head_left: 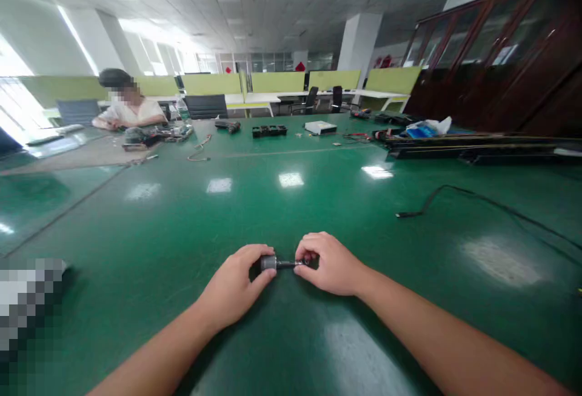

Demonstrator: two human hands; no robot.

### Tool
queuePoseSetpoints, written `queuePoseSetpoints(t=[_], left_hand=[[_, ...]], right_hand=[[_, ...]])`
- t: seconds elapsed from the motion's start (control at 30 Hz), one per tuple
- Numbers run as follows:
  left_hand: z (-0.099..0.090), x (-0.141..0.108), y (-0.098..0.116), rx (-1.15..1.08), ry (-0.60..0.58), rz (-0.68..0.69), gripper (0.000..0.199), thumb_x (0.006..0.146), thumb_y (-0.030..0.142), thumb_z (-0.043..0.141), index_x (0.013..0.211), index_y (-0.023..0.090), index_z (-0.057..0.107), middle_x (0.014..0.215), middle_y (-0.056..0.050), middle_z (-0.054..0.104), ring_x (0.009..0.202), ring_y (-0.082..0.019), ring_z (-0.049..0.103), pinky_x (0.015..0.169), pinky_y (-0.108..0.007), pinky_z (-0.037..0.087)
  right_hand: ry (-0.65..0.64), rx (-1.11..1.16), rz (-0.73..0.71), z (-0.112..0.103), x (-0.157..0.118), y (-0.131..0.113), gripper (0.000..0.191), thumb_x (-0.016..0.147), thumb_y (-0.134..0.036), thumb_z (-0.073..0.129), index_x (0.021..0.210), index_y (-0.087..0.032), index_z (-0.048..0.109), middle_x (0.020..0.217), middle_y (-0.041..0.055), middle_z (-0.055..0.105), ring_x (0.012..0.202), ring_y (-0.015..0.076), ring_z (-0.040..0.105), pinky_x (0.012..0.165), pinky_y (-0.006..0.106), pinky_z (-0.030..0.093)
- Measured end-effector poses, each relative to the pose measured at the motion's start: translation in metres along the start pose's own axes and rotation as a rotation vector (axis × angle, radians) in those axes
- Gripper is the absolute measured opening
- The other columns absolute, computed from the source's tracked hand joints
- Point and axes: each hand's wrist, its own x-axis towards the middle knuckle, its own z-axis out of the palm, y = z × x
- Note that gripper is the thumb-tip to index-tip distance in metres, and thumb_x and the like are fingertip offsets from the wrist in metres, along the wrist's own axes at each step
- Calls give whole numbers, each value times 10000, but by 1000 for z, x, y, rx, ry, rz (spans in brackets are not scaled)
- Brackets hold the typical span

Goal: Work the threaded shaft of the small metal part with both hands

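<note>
My left hand point(240, 281) is closed round a short grey cylinder point(268, 262), pinching it between thumb and fingers. From the cylinder a thin dark shaft point(285, 264) runs level to the right. The far end of that shaft sits in the fingertips of my right hand point(328, 264), which is closed on it in a pinch. Both hands stay low over the green table point(273, 335), and the piece lies crosswise between them. My fingers hide its two ends, and I cannot tell exactly what kind of part it is.
A black cable point(473, 193) snakes across the right side. A pixelated object point(27, 299) lies at the left edge. Along the far side are a power drill point(227, 126), a black tray-like block point(269, 131) and a white box point(321, 127). A person point(130, 105) sits at the far left.
</note>
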Motion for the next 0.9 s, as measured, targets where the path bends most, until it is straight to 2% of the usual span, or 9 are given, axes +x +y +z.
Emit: queuePoseSetpoints(t=[0.17, 0.63, 0.7, 0.83, 0.9], left_hand=[[-5, 0, 3, 5, 24, 62, 160, 881, 220, 600, 1038, 227, 629, 1023, -24, 657, 970, -207, 609, 893, -359, 483], [-4, 1, -1, -29, 11, 77, 172, 873, 204, 627, 1043, 228, 628, 1024, -23, 640, 979, -206, 586, 890, -354, 466], [-5, 1, -1, -31, 13, 76, 169, 873, 205, 626, 1040, 227, 627, 1018, -24, 640, 974, -207, 587, 884, -354, 467], [-5, 1, 0, -44, 6, 90, 167, 873, 191, 618, 1036, 227, 629, 1015, -27, 642, 972, -208, 590, 885, -355, 465], [-5, 1, 2, -54, -7, 109, 177, 868, 181, 619, 1037, 230, 630, 1016, -28, 644, 972, -207, 591, 884, -352, 465]], right_hand=[[24, 17, 79, -10, -1, 11, 78, 696, -145, 679, 676, -167, 606, 644, -23, 552, 609, 115, 503, 581, 241, 341], [26, 61, 17, -5, 0, 5, 70, 722, -195, 736, 728, -178, 668, 659, -20, 595, 639, 127, 541, 667, 281, 389], [29, 103, -5, -3, 0, 3, 67, 734, -176, 722, 788, -182, 684, 701, -8, 614, 674, 137, 559, 675, 281, 413], [5, 207, -83, 0, -3, -3, 381, 729, -66, 663, 1088, -193, 658, 885, 26, 670, 814, 160, 599, 773, 296, 469], [-16, 232, -102, 1, -4, -5, 458, 733, -45, 640, 1163, -200, 625, 922, 30, 679, 838, 164, 603, 806, 310, 476]])
